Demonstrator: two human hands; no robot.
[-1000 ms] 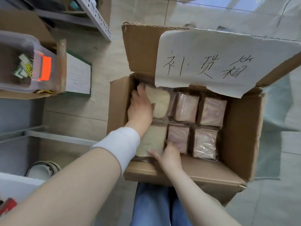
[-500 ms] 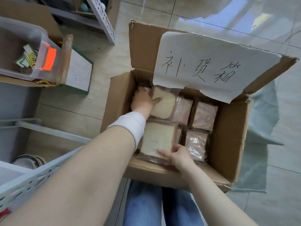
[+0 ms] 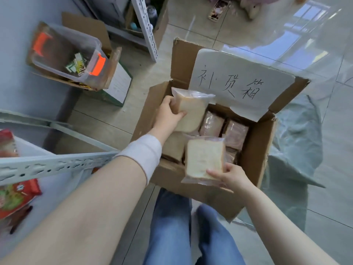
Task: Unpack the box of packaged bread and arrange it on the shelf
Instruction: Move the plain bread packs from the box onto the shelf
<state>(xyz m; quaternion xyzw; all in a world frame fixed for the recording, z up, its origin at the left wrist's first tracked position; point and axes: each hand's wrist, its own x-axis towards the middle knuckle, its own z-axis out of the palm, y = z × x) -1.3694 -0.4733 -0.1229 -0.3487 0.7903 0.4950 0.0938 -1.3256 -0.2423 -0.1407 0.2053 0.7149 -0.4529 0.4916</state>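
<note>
An open cardboard box (image 3: 256,161) stands on the floor with a handwritten paper sheet (image 3: 238,83) on its raised flap. Several packaged bread slices (image 3: 236,131) remain inside. My left hand (image 3: 168,115) grips one clear-wrapped bread pack (image 3: 193,109), lifted above the box's far left corner. My right hand (image 3: 229,175) pinches a second bread pack (image 3: 204,159) by its lower right corner, raised over the box's near edge.
A white perforated shelf rail (image 3: 47,165) crosses at the left, with red snack packs (image 3: 15,197) on the shelf below it. A clear plastic bin (image 3: 65,52) sits in a carton at the far left. A shelf upright (image 3: 147,29) stands behind. My jeans-clad legs (image 3: 172,226) are below the box.
Both hands have lifted a bread pack each up out of the box. The view has pulled back and up, bringing the shelf rail and snack packs into sight.
</note>
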